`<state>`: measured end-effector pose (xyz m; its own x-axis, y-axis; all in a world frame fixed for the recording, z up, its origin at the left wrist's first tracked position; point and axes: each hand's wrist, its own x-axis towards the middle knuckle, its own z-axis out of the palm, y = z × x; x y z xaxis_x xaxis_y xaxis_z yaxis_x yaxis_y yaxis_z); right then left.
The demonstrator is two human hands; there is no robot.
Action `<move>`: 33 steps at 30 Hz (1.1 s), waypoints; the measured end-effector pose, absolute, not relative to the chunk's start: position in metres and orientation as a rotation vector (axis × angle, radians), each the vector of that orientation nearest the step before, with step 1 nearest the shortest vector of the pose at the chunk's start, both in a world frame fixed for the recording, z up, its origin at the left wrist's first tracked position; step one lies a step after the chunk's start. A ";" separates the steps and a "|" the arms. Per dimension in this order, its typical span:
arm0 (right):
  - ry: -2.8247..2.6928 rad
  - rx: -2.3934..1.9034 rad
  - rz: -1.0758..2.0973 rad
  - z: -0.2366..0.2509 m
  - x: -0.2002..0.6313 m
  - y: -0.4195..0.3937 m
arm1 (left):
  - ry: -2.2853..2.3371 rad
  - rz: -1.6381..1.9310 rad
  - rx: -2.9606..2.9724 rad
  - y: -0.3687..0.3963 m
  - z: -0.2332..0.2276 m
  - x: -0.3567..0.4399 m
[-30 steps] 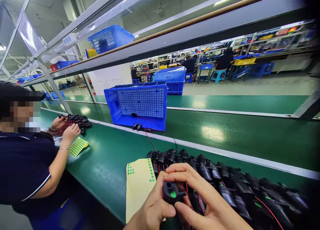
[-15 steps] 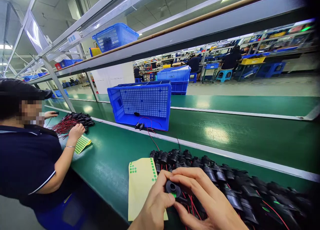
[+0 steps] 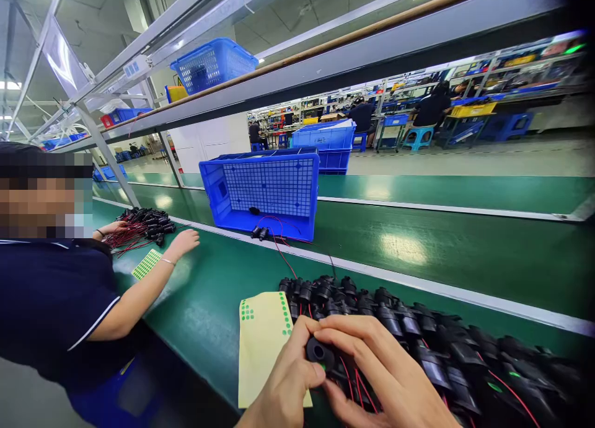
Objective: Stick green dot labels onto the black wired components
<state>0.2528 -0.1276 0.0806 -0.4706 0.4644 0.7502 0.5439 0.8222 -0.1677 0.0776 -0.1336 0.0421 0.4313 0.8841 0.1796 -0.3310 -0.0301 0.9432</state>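
Between my two hands is a small black pump-like part [image 3: 318,352] with a round opening facing up and a bit of green at its lower edge. My left hand [image 3: 290,375] is closed on its left side, the thumb pressed at the green spot. My right hand [image 3: 376,366] curls round the other side, its fingertips touching the part. Under and beside my left hand lies a pale yellow sheet [image 3: 263,353] with rows of green dot stickers. A pile of similar black parts [image 3: 418,335] with red wires spreads behind and right of my hands.
A blue crate [image 3: 264,192] lies on its side on the green bench [image 3: 209,291], with a few black parts at its opening. To the left, a co-worker [image 3: 51,291] reaches over the bench near another pile of parts [image 3: 149,223] and a green-dotted sheet [image 3: 147,264]. A shelf rail [image 3: 320,74] crosses overhead.
The part in my hands has tilted slightly, and less green shows beside my thumb. My hands stay nearly in place. The co-worker's nearer hand has moved right, off the sticker sheet, and their head has turned.
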 end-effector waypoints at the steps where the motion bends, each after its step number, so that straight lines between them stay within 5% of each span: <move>1: -2.146 -0.737 -0.126 0.080 0.253 -0.128 | 0.589 1.065 1.237 -0.134 0.042 0.077; 33: -2.128 -0.689 -0.204 0.078 0.247 -0.127 | 0.608 1.130 0.978 -0.142 0.053 0.088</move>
